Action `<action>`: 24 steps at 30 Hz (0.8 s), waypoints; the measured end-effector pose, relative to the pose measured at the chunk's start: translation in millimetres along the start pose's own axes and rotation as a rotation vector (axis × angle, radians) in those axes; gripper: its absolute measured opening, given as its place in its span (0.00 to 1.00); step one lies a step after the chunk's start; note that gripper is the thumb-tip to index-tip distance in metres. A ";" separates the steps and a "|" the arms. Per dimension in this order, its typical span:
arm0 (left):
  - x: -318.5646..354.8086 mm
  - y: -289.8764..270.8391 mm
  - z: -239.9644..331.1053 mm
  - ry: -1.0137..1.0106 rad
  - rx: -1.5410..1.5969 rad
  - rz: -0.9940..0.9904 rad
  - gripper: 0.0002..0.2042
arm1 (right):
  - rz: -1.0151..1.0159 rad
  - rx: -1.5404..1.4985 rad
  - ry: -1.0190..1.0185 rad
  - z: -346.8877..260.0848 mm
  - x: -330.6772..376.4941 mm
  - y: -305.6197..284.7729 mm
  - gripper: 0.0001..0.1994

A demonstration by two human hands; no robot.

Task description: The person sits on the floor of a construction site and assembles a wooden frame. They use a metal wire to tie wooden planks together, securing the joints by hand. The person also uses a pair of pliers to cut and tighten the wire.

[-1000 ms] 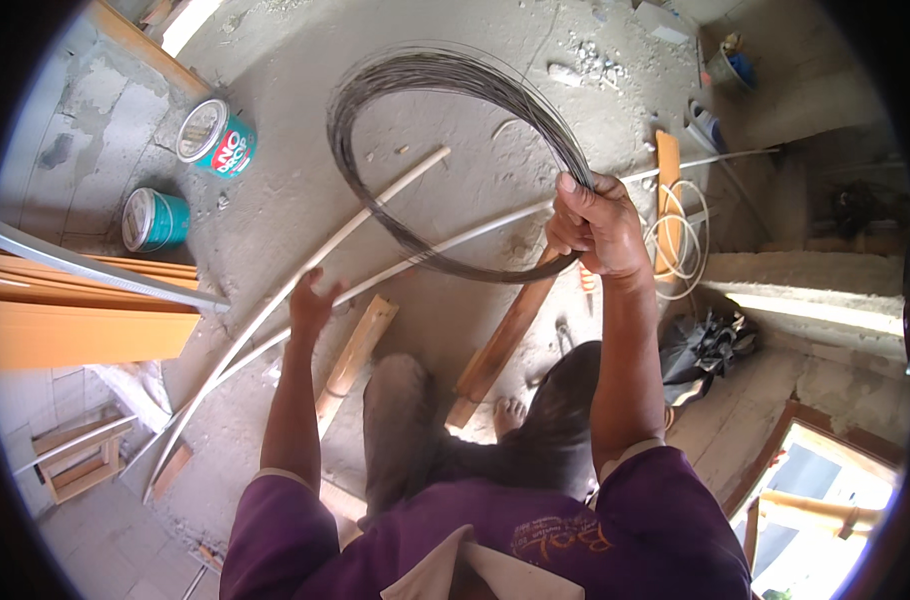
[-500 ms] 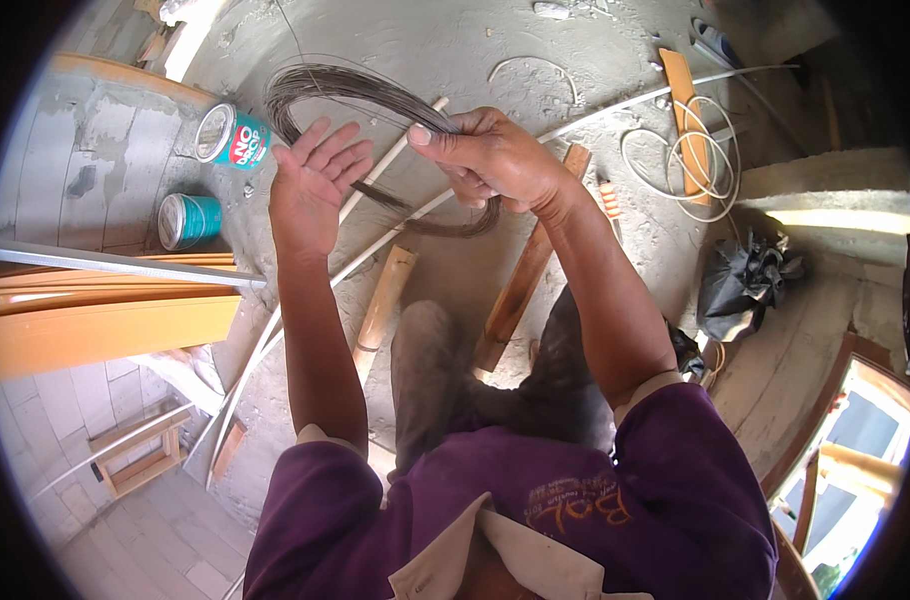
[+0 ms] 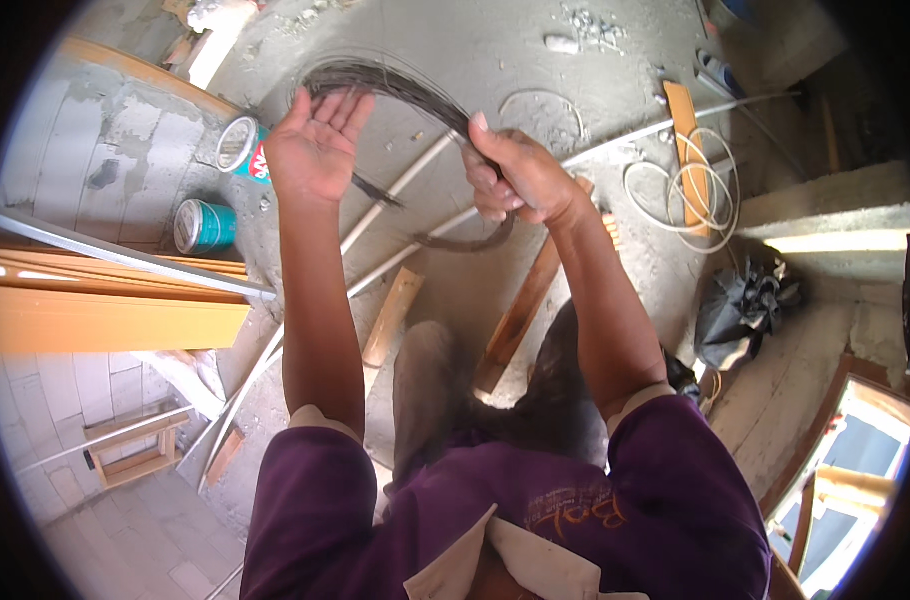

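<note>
- My right hand (image 3: 520, 180) is clenched around the dark wire coil (image 3: 405, 90), held above the concrete floor (image 3: 495, 50).
- My left hand (image 3: 315, 145) is spread flat, palm against the bundle's far arc.
- I judge I'm gathering the loops; next, the left fingers need to close.
- Cans (image 3: 203, 225) sit left, white cable (image 3: 690, 190) right; open floor lies ahead.

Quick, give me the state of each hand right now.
Left hand: open, palm showing, fingers spread against the dark wire coil.
Right hand: closed around the same wire coil, gripping the bundle.
</note>
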State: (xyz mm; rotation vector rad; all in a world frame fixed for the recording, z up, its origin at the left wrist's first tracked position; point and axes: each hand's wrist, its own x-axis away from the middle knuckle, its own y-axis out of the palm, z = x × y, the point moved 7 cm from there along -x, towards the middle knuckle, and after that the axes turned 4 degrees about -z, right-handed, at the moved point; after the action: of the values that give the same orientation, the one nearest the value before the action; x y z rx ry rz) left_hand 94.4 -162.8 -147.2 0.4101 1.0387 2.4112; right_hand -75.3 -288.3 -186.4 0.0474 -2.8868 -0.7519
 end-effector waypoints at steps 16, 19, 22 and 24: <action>32.2 30.9 -12.2 -0.013 -0.058 -0.301 0.20 | 0.054 0.148 -0.037 21.7 -27.9 2.9 0.30; 38.9 28.2 -22.8 0.039 -0.263 -0.330 0.22 | 0.033 0.134 -0.008 23.8 -29.6 18.5 0.30; 39.2 26.6 -27.4 0.020 -0.356 -0.230 0.19 | 0.046 0.133 -0.012 23.1 -28.2 23.2 0.31; 30.7 20.4 -25.7 -0.018 -0.325 -0.156 0.18 | 0.067 0.161 0.009 19.2 -25.3 22.7 0.32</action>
State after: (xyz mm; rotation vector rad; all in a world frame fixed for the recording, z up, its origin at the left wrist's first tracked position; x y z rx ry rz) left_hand 50.9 -173.9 -146.8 0.2277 0.6285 2.3721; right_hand -53.2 -257.5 -195.6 -0.0271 -2.9178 -0.5050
